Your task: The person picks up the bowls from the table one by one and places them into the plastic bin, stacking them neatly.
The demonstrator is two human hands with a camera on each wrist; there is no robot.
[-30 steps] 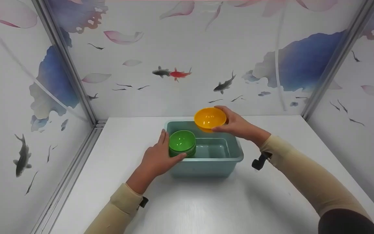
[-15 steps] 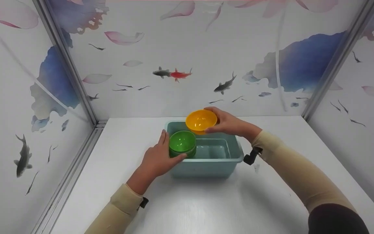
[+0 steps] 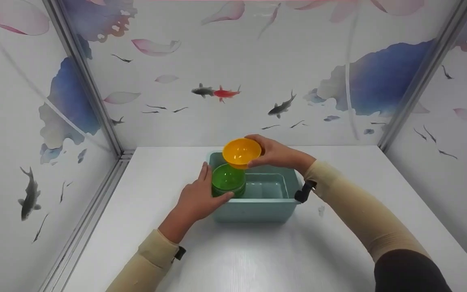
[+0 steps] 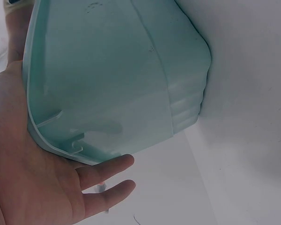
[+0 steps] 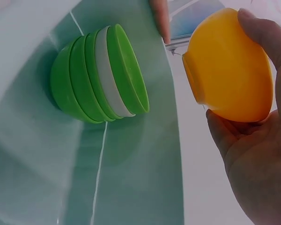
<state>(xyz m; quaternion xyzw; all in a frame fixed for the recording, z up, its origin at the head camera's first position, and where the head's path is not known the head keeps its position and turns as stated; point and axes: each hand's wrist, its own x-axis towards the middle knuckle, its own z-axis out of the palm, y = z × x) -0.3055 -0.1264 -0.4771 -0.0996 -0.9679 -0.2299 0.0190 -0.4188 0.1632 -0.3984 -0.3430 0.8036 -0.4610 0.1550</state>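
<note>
My right hand (image 3: pixel 274 154) holds a yellow bowl (image 3: pixel 241 153) by its right side, thumb at the near rim and fingers behind. The bowl hangs tilted over the rear left part of a pale green-blue plastic basin (image 3: pixel 253 211). Inside the basin, at its left end, stands a stack of green bowls (image 3: pixel 228 178), overlapped at the back by the yellow one. From the right wrist, a white bowl (image 5: pixel 107 72) shows between the green ones, just under the top. My left hand (image 3: pixel 195 196) rests on the basin's left front corner, its fingers (image 4: pixel 110 194) stretched along the outside.
The basin stands on a white table (image 3: pixel 233 259) close to the back wall (image 3: pixel 233 117), which bears painted fish and petals. Side walls with metal corner posts (image 3: pixel 83 77) enclose the table left and right. The basin's right half shows its bare floor (image 3: pixel 266 185).
My right hand has carried the yellow bowl to the left and slightly down, toward the space above the green stack. The left hand and the basin have stayed in place.
</note>
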